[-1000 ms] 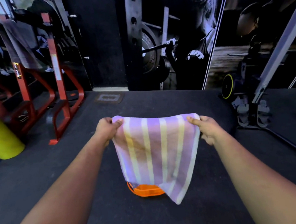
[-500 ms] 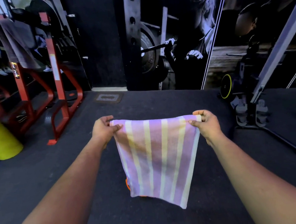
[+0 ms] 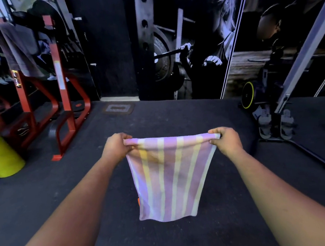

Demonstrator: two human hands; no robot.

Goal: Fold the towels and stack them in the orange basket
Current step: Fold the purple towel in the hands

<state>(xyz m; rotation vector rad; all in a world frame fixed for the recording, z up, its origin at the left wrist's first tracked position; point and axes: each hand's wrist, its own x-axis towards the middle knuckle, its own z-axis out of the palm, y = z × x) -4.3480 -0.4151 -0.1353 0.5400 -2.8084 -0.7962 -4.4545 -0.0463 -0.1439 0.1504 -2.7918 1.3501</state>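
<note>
So that it hangs flat for folding, left hand (image 3: 116,147) pinches one towel (image 3: 171,179) corner | right hand (image 3: 226,140) pinches the other | orange basket (image 3: 138,201) peeks out behind.

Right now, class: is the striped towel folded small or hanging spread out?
Spread out. The striped towel hangs as a flat sheet, its top corners pinched by the left hand and right hand. Layers: cannot tell.

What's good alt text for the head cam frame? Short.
Two bare hands, left hand and right hand, pinch the top corners of a purple-and-yellow striped towel hanging flat above a dark gym floor. Only a sliver of the orange basket shows behind it; a red rack stands left.
</note>
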